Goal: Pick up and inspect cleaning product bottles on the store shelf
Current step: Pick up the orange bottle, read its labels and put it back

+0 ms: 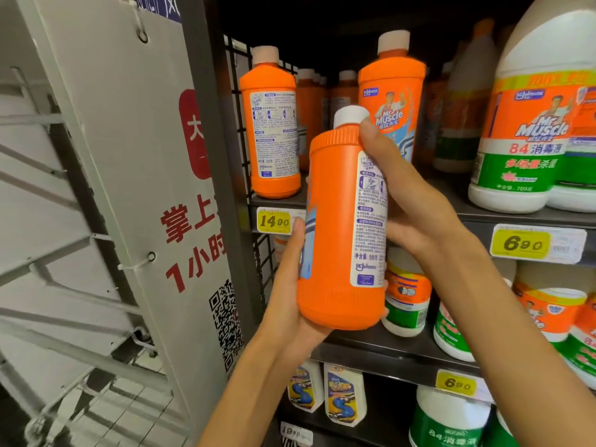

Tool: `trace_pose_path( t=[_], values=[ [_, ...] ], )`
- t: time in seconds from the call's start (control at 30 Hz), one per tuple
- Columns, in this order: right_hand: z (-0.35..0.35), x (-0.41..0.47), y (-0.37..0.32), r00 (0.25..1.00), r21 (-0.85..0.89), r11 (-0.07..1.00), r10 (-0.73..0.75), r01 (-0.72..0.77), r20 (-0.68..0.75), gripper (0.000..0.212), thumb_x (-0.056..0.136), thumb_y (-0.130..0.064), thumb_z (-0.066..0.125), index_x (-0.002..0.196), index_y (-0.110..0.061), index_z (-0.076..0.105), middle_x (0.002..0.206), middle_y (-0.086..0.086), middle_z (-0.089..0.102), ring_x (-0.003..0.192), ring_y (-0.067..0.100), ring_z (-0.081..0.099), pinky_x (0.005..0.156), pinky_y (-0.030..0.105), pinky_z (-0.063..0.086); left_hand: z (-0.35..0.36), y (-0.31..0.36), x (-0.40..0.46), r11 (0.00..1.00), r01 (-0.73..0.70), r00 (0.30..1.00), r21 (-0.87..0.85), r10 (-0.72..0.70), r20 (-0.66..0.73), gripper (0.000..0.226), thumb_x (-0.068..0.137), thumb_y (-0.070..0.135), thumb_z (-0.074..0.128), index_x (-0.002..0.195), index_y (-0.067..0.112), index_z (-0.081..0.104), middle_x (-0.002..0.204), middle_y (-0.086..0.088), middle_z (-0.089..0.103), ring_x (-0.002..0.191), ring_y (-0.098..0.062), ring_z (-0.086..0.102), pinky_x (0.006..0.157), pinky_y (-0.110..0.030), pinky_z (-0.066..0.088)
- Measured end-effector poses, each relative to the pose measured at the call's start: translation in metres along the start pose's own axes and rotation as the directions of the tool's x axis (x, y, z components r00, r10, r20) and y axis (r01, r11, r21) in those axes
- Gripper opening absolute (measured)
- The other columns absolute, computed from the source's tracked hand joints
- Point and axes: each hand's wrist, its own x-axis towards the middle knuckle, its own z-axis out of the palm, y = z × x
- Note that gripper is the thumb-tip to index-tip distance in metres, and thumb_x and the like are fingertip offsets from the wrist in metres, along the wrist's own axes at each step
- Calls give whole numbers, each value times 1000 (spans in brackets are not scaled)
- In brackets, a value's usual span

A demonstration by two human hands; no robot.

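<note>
Both hands, left hand (pixel 290 285), right hand (pixel 416 204), orange bottle (pixel 335 227) (SC Johnson, 500)

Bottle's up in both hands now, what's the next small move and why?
Probably turn the orange bottle a little further so the white back label squarely faces you. The left hand cradles the base, the right hand grips the top by the white cap, and the label sits half round the side, partly covered by the fingers.

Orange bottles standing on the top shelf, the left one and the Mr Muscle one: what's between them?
In the head view, more orange bottles stand further back in the gap between the left bottle and the Mr Muscle bottle.
</note>
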Motion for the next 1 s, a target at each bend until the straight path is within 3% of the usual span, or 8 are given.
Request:
trace_pose_path(
  t=[0.13,0.3,0.37,0.5,0.57,0.63,0.8,1.0],
  values=[
    [0,2,-5,996,-57,997,-64,61,-58,18,73,-41,68,69,-24,74,74,0,74,72,15,72,61,29,57,7,9,1,902,-125,972,414,195,-131,39,72,65,39,95,51,66,112,0,71,96,-11,70,80,-32,58],
    [14,8,-6,941,-281,928,-296,243,-164,19,80,-30,73,83,-14,63,69,-3,72,68,11,71,56,19,54,17,7,9,583,-272,867,765,494,-68,81,54,77,60,125,49,32,107,33,56,97,15,58,74,-7,51],
    [19,12,-10,932,-360,899,-324,249,-164,27,80,-32,73,87,-8,65,71,-2,73,67,11,71,58,19,53,16,7,15,533,-291,851,795,524,-40,84,53,70,67,126,46,34,108,33,56,101,13,57,82,-12,50],
    [13,15,-20,972,-301,931,-231,206,-49,30,90,-37,60,97,-8,67,79,0,74,74,10,71,62,17,52,8,20,22,617,-352,870,704,493,3,58,66,56,73,115,40,48,105,25,67,100,3,64,78,-13,51],
    [5,17,-24,980,-226,954,-193,199,50,29,95,-36,52,79,-19,69,67,-6,71,64,3,67,55,12,49,5,30,23,696,-343,916,631,398,60,71,61,58,78,122,34,50,111,17,69,103,-6,66,79,-20,54],
    [4,18,-26,985,-181,972,-130,148,109,30,90,-47,53,79,-25,69,79,-3,75,77,9,71,63,19,55,2,37,24,742,-310,946,594,304,113,91,49,68,78,126,28,50,115,8,69,105,-13,66,80,-24,55],
    [10,24,-29,976,-213,954,-217,210,-8,31,91,-41,52,83,-15,66,87,6,74,86,22,72,69,28,58,3,44,34,766,-308,950,564,283,134,84,54,67,75,125,30,49,116,7,69,106,-13,66,79,-23,55],
    [21,42,-28,802,-502,788,-533,356,-268,32,84,-39,68,89,-10,56,85,12,67,79,23,67,74,35,57,7,39,51,450,-415,753,791,657,21,70,83,49,61,142,30,29,134,13,48,120,0,51,95,-20,49]
  ],
)
